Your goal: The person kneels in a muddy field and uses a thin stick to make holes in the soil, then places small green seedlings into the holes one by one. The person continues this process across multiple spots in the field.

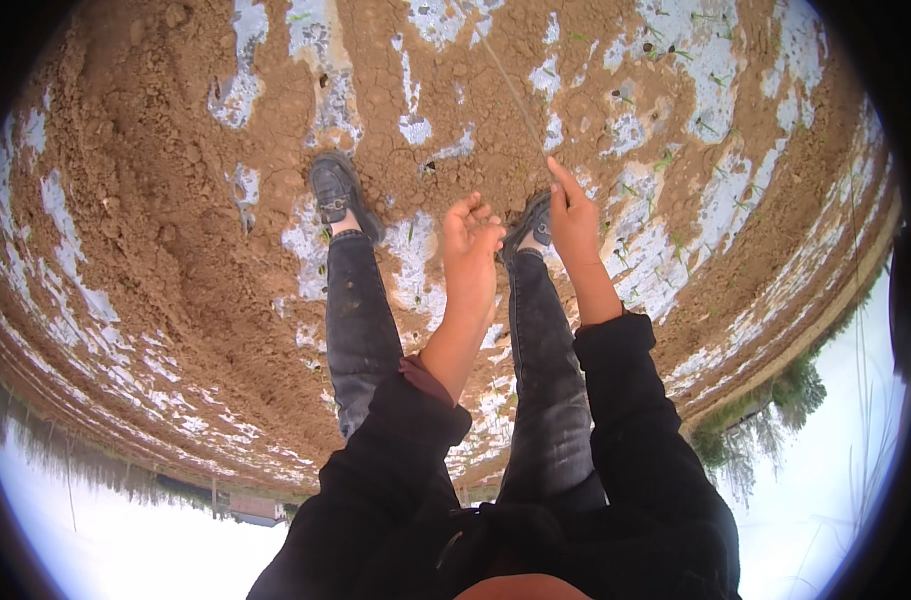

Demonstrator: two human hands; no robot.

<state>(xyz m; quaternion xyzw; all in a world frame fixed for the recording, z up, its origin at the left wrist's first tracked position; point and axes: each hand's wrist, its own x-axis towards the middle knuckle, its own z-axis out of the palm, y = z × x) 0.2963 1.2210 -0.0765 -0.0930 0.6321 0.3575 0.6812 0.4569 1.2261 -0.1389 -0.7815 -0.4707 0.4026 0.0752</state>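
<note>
My left hand (472,236) is raised over the ground between my shoes, its fingers loosely bent and a little apart, with nothing visible in it. To its right, my right hand (575,217) grips the near end of a thin stick (511,90), index finger stretched along it. The stick slants away to the upper left over cracked brown soil (380,75). Pieces of pale plastic mulch film (414,127), partly covered with soil, lie around. Small green seedlings (707,124) stand at dark holes in the film at the right.
My left shoe (335,187) and right shoe (530,225), both dark loafers, stand on the soil. Loose, clumpy earth (147,187) spreads at the left. More film-covered rows (755,337) curve along the right. Trees (763,412) and a low building (254,508) show at the field's far edge.
</note>
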